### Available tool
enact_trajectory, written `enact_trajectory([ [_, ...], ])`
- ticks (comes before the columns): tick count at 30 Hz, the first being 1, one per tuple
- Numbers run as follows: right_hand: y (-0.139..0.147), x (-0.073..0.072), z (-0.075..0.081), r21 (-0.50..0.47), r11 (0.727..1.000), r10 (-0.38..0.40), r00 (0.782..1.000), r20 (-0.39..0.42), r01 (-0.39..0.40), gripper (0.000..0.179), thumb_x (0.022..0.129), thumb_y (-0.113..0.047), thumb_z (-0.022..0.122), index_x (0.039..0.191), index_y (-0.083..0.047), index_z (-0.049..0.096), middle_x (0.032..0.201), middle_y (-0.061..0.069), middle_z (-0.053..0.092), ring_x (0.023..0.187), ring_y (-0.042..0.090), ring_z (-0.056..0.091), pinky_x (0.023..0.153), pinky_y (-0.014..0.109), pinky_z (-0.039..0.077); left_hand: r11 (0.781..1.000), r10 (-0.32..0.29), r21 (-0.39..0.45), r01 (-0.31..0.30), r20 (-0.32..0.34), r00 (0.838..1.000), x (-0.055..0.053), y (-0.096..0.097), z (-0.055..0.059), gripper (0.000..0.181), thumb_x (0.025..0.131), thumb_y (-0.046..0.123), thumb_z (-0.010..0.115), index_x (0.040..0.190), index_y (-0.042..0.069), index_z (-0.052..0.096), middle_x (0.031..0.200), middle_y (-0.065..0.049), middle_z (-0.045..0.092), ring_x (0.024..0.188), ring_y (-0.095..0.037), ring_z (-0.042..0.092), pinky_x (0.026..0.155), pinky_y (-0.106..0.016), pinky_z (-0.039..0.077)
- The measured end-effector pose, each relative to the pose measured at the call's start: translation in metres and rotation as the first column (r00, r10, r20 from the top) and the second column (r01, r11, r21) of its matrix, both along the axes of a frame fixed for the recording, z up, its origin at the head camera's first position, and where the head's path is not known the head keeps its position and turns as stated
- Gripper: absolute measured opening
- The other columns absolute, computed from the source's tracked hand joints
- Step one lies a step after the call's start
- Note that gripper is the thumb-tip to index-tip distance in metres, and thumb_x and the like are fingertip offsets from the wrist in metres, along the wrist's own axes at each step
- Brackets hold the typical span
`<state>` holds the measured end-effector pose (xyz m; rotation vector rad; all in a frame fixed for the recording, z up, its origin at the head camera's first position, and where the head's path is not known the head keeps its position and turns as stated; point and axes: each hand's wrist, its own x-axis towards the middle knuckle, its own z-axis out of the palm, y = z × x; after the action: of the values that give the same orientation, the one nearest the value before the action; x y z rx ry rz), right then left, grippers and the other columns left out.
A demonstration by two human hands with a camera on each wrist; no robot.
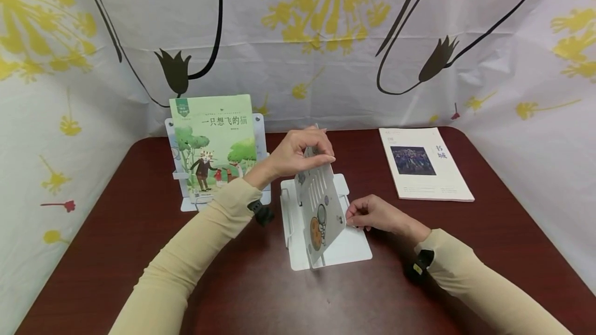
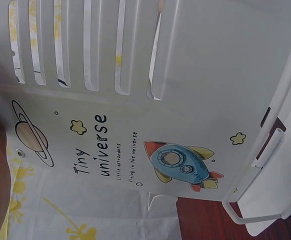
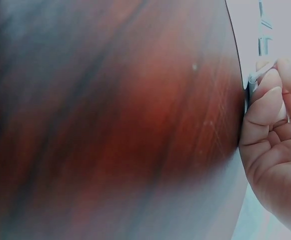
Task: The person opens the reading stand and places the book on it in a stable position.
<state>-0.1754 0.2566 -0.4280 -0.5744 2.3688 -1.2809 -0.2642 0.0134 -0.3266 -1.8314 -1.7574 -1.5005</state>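
Observation:
A white metal book stand (image 1: 326,216) stands on the table, its slotted back panel raised at an angle above a flat base (image 1: 346,249). My left hand (image 1: 302,154) grips the panel's upper edge. In the left wrist view the panel (image 2: 210,115) shows a rocket, a ringed planet and the words "Tiny universe". At the base's right side my right hand (image 1: 374,213) pinches a thin white wire piece (image 3: 258,76) between thumb and fingers. Its far end is hidden by the fingers. A wire bracket (image 1: 289,216) lies along the base's left side.
Back left, a second white stand (image 1: 262,143) holds a green picture book (image 1: 214,141) upright. A white-covered book (image 1: 430,164) lies flat at the back right of the dark red table (image 1: 242,283). Patterned cloth (image 1: 288,76) hangs behind and at both sides.

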Motion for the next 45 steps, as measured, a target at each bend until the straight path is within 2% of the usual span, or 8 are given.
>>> enact_trajectory([
  [12, -0.001, 0.001, 0.002, 0.003, 1.000, 0.008, 1.000, 0.001, -0.008, 0.005, 0.086, -0.004, 0.066, 0.083, 0.000, 0.063, 0.064, 0.004, 0.055, 0.053, 0.008, 0.047, 0.047, 0.023, 0.043, 1.000, 0.017, 0.010, -0.018, 0.015, 1.000, 0.002, 0.008, -0.001, 0.014, 0.075, -0.010, 0.071, 0.076, 0.004, 0.069, 0.077, -0.008, 0.066, 0.075, -0.014, 0.059, 0.109, -0.041, 0.033],
  [20, 0.001, 0.000, 0.000, -0.007, 1.000, 0.022, 1.000, -0.003, -0.022, 0.007, 0.086, -0.004, 0.065, 0.081, -0.001, 0.061, 0.063, 0.004, 0.055, 0.053, 0.008, 0.047, 0.047, 0.023, 0.043, 0.999, 0.037, -0.017, -0.036, 0.033, 0.999, 0.023, 0.006, 0.019, 0.011, 0.075, -0.014, 0.069, 0.074, -0.003, 0.066, 0.075, -0.012, 0.064, 0.073, -0.015, 0.058, 0.109, -0.040, 0.033],
  [24, 0.002, 0.001, -0.001, -0.016, 1.000, 0.021, 1.000, 0.000, -0.021, 0.010, 0.086, -0.005, 0.066, 0.079, -0.002, 0.060, 0.064, 0.008, 0.055, 0.054, 0.009, 0.049, 0.047, 0.023, 0.043, 0.999, 0.035, -0.018, -0.034, 0.032, 0.999, 0.024, 0.007, 0.020, 0.010, 0.075, -0.013, 0.069, 0.074, -0.003, 0.066, 0.075, -0.012, 0.064, 0.073, -0.015, 0.058, 0.109, -0.040, 0.033],
  [28, 0.003, 0.002, 0.000, -0.012, 1.000, 0.010, 1.000, -0.002, -0.010, 0.010, 0.086, -0.004, 0.065, 0.078, -0.002, 0.060, 0.064, 0.008, 0.057, 0.053, 0.009, 0.049, 0.046, 0.023, 0.042, 1.000, 0.020, -0.002, -0.020, 0.012, 1.000, 0.013, 0.014, 0.008, 0.011, 0.077, -0.010, 0.070, 0.076, 0.001, 0.068, 0.077, -0.008, 0.066, 0.074, -0.013, 0.057, 0.108, -0.039, 0.035],
  [31, 0.003, 0.002, -0.001, -0.014, 1.000, 0.008, 1.000, -0.003, -0.008, 0.002, 0.085, -0.002, 0.064, 0.085, 0.000, 0.065, 0.065, 0.010, 0.060, 0.051, 0.009, 0.049, 0.045, 0.022, 0.041, 1.000, 0.023, 0.000, -0.023, 0.001, 1.000, 0.003, 0.019, -0.003, 0.011, 0.078, -0.005, 0.071, 0.077, 0.006, 0.069, 0.078, -0.004, 0.067, 0.075, -0.010, 0.056, 0.108, -0.038, 0.034],
  [32, 0.002, 0.002, -0.001, -0.015, 1.000, 0.008, 1.000, -0.003, -0.008, 0.005, 0.085, -0.002, 0.064, 0.089, 0.001, 0.066, 0.066, 0.010, 0.062, 0.051, 0.008, 0.049, 0.044, 0.022, 0.041, 1.000, 0.029, -0.003, -0.029, 0.002, 1.000, 0.000, 0.020, -0.006, 0.011, 0.079, -0.004, 0.071, 0.077, 0.007, 0.070, 0.078, -0.004, 0.067, 0.076, -0.009, 0.056, 0.108, -0.037, 0.034],
  [36, 0.003, 0.001, -0.002, -0.013, 1.000, 0.006, 1.000, 0.002, -0.006, 0.016, 0.085, -0.001, 0.064, 0.100, 0.002, 0.067, 0.069, 0.009, 0.064, 0.050, 0.008, 0.051, 0.044, 0.022, 0.041, 0.999, 0.048, -0.013, -0.048, 0.011, 0.999, 0.000, 0.021, -0.007, 0.008, 0.080, -0.002, 0.071, 0.078, 0.007, 0.070, 0.078, -0.006, 0.068, 0.078, -0.010, 0.056, 0.109, -0.037, 0.033],
  [45, 0.003, 0.003, -0.001, -0.004, 1.000, 0.004, 1.000, 0.004, -0.004, 0.016, 0.086, -0.002, 0.064, 0.101, 0.002, 0.067, 0.068, 0.003, 0.062, 0.051, 0.008, 0.051, 0.044, 0.022, 0.042, 0.999, 0.038, -0.005, -0.038, 0.011, 0.999, -0.001, 0.024, -0.008, 0.010, 0.079, -0.002, 0.071, 0.078, 0.008, 0.070, 0.079, -0.004, 0.067, 0.076, -0.009, 0.056, 0.110, -0.037, 0.032],
])
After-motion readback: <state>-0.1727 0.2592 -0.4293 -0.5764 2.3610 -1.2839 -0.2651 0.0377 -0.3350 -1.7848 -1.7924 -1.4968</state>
